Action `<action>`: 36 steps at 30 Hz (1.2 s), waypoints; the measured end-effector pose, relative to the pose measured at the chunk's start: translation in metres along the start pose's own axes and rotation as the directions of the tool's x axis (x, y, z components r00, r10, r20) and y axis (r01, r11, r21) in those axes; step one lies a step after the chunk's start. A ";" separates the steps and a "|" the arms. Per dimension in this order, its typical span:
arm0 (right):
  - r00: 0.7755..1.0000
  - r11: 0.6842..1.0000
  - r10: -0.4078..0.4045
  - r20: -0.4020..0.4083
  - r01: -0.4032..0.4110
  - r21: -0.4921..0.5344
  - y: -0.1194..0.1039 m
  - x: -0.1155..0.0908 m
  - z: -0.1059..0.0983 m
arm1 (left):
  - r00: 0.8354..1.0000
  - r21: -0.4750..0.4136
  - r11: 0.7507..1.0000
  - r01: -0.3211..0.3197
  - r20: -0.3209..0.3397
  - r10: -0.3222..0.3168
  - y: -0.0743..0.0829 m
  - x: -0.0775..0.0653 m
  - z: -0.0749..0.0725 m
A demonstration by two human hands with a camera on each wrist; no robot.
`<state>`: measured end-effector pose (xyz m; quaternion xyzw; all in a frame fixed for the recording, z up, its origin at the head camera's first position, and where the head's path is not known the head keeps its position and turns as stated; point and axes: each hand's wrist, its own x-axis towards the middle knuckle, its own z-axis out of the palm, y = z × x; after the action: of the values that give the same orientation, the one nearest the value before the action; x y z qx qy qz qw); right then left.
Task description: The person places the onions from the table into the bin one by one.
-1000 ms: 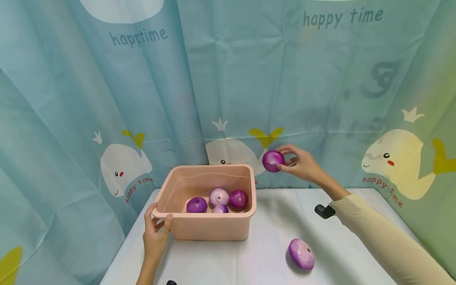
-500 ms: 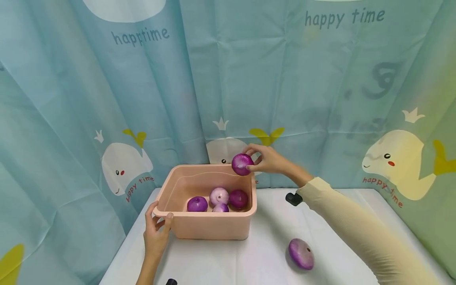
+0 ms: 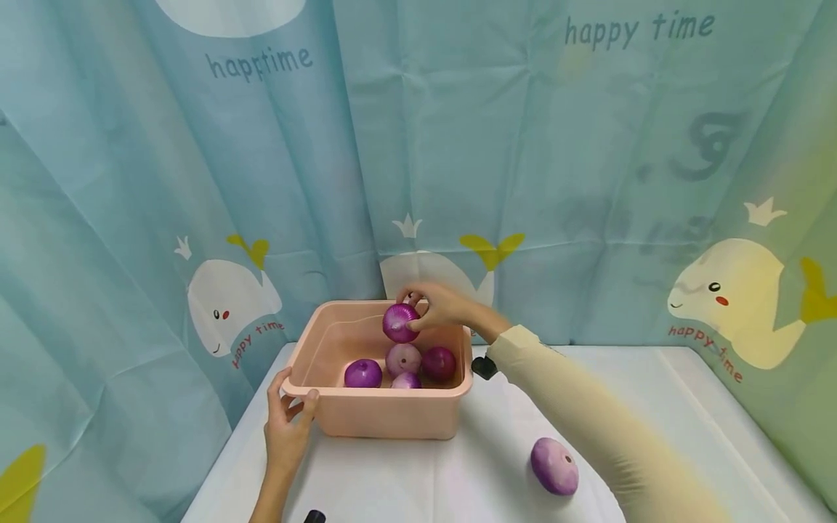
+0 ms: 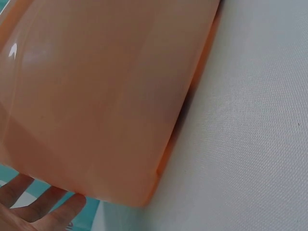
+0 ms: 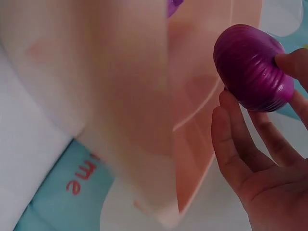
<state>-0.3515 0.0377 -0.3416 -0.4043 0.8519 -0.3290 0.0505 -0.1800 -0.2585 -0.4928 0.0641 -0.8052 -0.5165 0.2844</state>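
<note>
My right hand (image 3: pixel 443 305) pinches a purple onion (image 3: pixel 399 324) between thumb and fingers, over the inside of a pink plastic bin (image 3: pixel 382 393). In the right wrist view the same onion (image 5: pixel 250 67) shows glossy, ridged skin, with the thumb on one side and fingers below. Inside the bin lie a purple onion (image 3: pixel 362 373), a pale onion (image 3: pixel 402 359), a dark purple onion (image 3: pixel 439 363) and one partly hidden by the front rim. My left hand (image 3: pixel 285 436) holds the bin's front left corner, thumb on the front rim, fingers at the left side.
Another purple and white onion (image 3: pixel 554 466) lies on the white tablecloth (image 3: pixel 373 479), right of the bin and near my right sleeve (image 3: pixel 588 414). A blue curtain (image 3: pixel 445 160) with whale prints hangs right behind the table.
My right hand has carried the onion leftward from beyond the bin's right side to over its inside, dropping slightly. The left hand has stayed on the corner.
</note>
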 end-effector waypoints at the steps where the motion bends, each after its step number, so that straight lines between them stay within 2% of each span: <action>1: 1.000 1.000 0.008 0.012 -0.008 0.001 -0.001 0.001 0.002 | 1.000 -0.002 1.000 0.001 0.001 -0.001 0.000 0.000 0.001; 6: 0.999 0.999 0.038 0.038 -0.038 -0.016 -0.005 0.003 0.006 | 1.000 -0.009 1.000 -0.009 0.001 0.009 0.002 -0.001 0.003; 10: 0.998 0.999 0.033 0.049 -0.032 -0.027 -0.008 0.004 0.007 | 1.000 -0.007 1.000 -0.012 -0.001 0.012 0.003 -0.001 0.002; 16: 0.991 0.998 0.040 0.126 -0.047 0.051 -0.010 0.003 0.009 | 1.000 -0.008 1.000 -0.009 0.002 0.009 0.002 -0.001 0.004; 20: 0.985 0.996 0.050 0.166 -0.062 0.068 -0.011 0.002 0.007 | 1.000 -0.003 1.000 -0.004 -0.002 0.004 0.002 -0.002 0.004; 26: 0.989 0.996 -0.034 0.142 0.022 0.085 -0.010 -0.001 -0.004 | 1.000 0.002 1.000 0.002 0.003 -0.002 0.003 0.000 0.003; 31: 0.989 0.992 -0.090 0.119 0.079 0.095 -0.004 -0.018 -0.017 | 1.000 -0.015 1.000 0.013 0.008 -0.013 0.004 0.000 0.001; 36: 0.989 0.992 -0.109 0.097 0.102 0.075 0.005 -0.054 -0.030 | 1.000 -0.025 1.000 0.009 0.003 -0.009 0.003 0.000 0.000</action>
<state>-0.3290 0.0947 -0.3310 -0.4629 0.8137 -0.3398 0.0901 -0.1796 -0.2574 -0.4897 0.0634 -0.7988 -0.5279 0.2814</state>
